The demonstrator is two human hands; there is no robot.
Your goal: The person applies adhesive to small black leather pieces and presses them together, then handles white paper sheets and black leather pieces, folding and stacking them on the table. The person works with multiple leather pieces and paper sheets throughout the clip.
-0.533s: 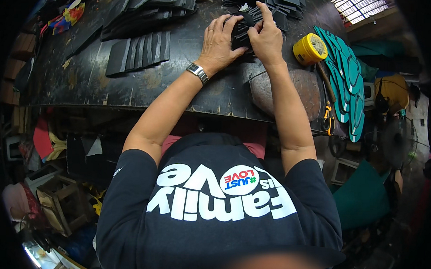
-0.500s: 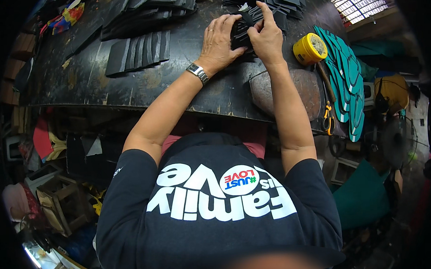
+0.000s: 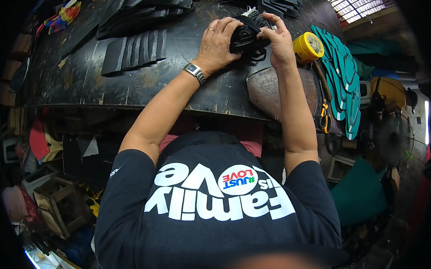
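Note:
A bundle of black straps (image 3: 244,37) with pale frayed ends at its far side is between my two hands over the dark worktable (image 3: 185,83). My left hand (image 3: 218,42), with a ring and a wristwatch, wraps round the bundle's left side. On the other side, my right hand (image 3: 279,37) has thumb and fingertips bent together at the bundle's right edge; a black strand there seems pinched, though the fingertips hide part of it. Loose black loops hang from the bundle toward me, between the hands.
Stacked black sheets (image 3: 145,16) and a fanned row of black pieces (image 3: 134,52) lie to the left. On the right are a yellow tub (image 3: 308,47), green cut pieces (image 3: 339,78), orange-handled scissors (image 3: 325,116) and a brown slab (image 3: 283,89) by the table's front edge.
My right hand has shifted right and slightly toward me, and its raised index finger is now bent. The bundle has turned, showing more loops and its pale ends.

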